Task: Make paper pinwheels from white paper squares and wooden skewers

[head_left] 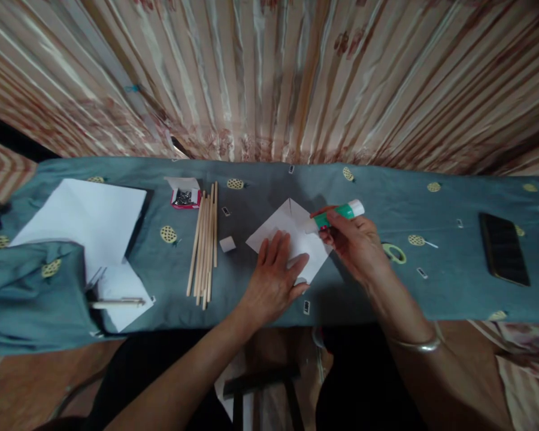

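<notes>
A white paper square [282, 227] lies turned like a diamond on the blue-grey cloth. My left hand [275, 274] rests flat on its lower part, fingers stretched out and pressing it down. My right hand [356, 242] grips a green and white glue stick [340, 214], its tip touching the paper's right side. A silver bangle [420, 344] sits on my right wrist.
Several wooden sticks [203, 242] lie in a bundle to the left, with a small pink box of pins [185, 197] and a little white paper piece [227, 243] beside them. White sheets [87, 218] lie far left. A black phone [503, 248] lies at right. A striped curtain hangs behind.
</notes>
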A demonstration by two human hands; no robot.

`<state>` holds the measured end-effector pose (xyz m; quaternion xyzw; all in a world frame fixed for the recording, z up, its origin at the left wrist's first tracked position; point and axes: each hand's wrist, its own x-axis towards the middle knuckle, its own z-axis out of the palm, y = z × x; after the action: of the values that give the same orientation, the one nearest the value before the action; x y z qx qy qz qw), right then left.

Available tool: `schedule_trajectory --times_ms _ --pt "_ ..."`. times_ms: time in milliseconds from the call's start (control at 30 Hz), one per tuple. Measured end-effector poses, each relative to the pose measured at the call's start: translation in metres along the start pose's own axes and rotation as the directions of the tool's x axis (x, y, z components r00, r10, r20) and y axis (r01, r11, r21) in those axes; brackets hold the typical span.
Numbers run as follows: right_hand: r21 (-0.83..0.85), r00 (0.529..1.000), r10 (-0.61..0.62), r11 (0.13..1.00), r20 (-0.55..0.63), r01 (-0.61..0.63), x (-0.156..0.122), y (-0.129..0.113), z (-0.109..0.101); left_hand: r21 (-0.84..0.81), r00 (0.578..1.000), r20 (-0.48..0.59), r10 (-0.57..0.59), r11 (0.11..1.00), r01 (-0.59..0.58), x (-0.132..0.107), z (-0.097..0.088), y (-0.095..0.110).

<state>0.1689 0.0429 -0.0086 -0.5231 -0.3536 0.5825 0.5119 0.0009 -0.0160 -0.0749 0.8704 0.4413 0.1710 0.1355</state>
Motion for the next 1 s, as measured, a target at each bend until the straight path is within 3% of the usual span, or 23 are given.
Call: schedule_trajectory --times_ms 267,533,1000 --pt "-0.318 0.989 -0.145 0.939 -0.018 0.132 0.000 0.040 -0.003 -0.027 0.998 -0.066 0.000 1.000 -0.001 -0.003 0.006 -0.003" --pt "-0.565 0.967 -0.255 0.795 0.021 0.222 -0.002 0.044 -0.005 -0.059 0.998 -0.051 -0.027 0.998 0.024 -0.003 0.009 -0.002" --pt "-0.762 0.933 -0.353 0.585 0.069 0.278 -0.003 0.041 0.000 -0.074 0.997 -0.045 -0.055 0.996 0.052 -0.001 0.006 0.000"
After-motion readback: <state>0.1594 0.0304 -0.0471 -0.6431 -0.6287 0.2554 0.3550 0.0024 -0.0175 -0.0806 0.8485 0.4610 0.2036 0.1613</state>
